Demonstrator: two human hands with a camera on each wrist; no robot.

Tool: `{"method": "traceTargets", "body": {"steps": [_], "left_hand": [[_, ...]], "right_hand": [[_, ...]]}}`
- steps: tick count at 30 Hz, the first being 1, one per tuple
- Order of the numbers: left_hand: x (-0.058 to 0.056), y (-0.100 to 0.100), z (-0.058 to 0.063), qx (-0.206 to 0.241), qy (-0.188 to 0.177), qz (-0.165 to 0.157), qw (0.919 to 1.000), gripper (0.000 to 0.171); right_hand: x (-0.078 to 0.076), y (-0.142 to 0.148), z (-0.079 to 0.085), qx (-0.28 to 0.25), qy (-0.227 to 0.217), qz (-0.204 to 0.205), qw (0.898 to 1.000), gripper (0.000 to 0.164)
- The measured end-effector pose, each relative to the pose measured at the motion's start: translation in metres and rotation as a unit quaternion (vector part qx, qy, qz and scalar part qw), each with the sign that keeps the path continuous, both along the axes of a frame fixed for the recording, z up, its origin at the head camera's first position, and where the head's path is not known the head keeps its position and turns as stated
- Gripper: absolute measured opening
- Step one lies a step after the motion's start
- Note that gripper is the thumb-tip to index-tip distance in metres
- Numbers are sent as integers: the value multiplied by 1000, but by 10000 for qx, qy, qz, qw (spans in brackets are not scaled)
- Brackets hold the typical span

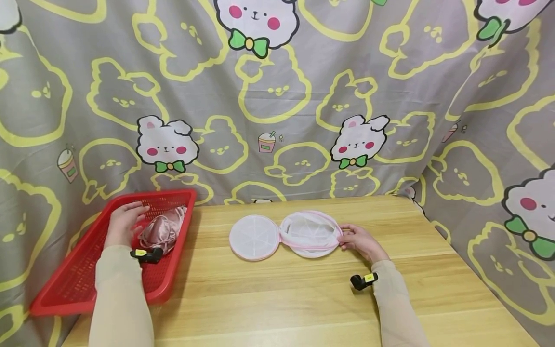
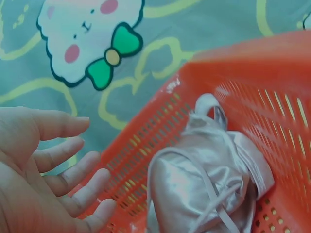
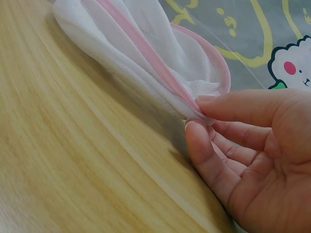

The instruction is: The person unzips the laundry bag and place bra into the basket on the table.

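Observation:
A white mesh laundry bag (image 1: 310,233) with pink zipper trim lies unzipped on the table, its round lid (image 1: 254,237) folded out flat to the left. At the bag's right edge my right hand (image 1: 362,243) pinches the zipper trim (image 3: 155,63) between thumb and fingertips. Over the red basket (image 1: 175,265) hovers my left hand (image 1: 124,224), fingers spread and loosely bent, holding nothing. A crumpled pink satin bra (image 2: 194,179) with thin straps lies in the basket, to the right of that hand's fingers (image 2: 92,187).
The wooden table (image 1: 269,299) carries the basket at its left side. A grey curtain (image 1: 299,130) with bunny prints hangs close behind the table and along the right. A black wrist camera (image 1: 363,280) sits on the right sleeve, another (image 1: 147,255) on the left.

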State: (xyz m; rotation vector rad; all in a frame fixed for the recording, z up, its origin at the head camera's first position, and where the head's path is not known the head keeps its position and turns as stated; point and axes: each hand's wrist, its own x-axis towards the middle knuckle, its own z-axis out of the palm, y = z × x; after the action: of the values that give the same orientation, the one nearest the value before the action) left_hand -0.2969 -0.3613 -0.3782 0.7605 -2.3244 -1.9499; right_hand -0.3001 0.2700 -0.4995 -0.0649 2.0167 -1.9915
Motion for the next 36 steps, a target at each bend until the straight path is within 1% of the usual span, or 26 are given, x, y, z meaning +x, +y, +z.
{"method": "traceTargets", "body": {"steps": [3, 6, 11, 16, 21, 23, 27, 29, 31, 33, 36], "left_hand": [[-1, 2, 5, 5, 109, 56, 9999, 75], [-1, 4, 11, 5, 222, 80, 9997, 71], [-2, 13, 21, -14, 381, 124, 9992, 69], [1, 26, 33, -80, 631, -126, 9979, 73], [5, 41, 47, 15, 1065, -353, 9937, 72], [5, 49, 52, 5, 1143, -358, 9928, 71], [7, 62, 60, -74, 1144, -358, 9928, 70], [8, 68, 63, -139, 1189, -383, 9921, 68], [10, 74, 65, -94, 1247, -394, 9914, 63], [11, 80, 66, -53, 1325, -414, 9903, 55], [14, 89, 66, 133, 1471, -470, 9879, 43]], "right_hand": [[-1, 0, -1, 22, 0, -11, 10000, 62], [-1, -1, -1, 8, -33, -31, 10000, 63], [-1, -1, 1, 24, -60, -43, 10000, 62], [-2, 0, 1, 65, -53, 7, 10000, 59], [-2, 1, 0, 74, -43, 13, 10000, 59], [-2, 1, 0, 80, -19, 25, 10000, 59], [-1, 1, 1, 77, 41, 63, 9999, 58], [-1, 2, 1, 86, 43, 75, 9999, 58], [-1, 2, 1, 94, 18, 68, 9999, 58], [-1, 2, 1, 96, 9, 74, 9999, 58], [-1, 3, 0, 68, 14, 86, 9999, 58]]}}
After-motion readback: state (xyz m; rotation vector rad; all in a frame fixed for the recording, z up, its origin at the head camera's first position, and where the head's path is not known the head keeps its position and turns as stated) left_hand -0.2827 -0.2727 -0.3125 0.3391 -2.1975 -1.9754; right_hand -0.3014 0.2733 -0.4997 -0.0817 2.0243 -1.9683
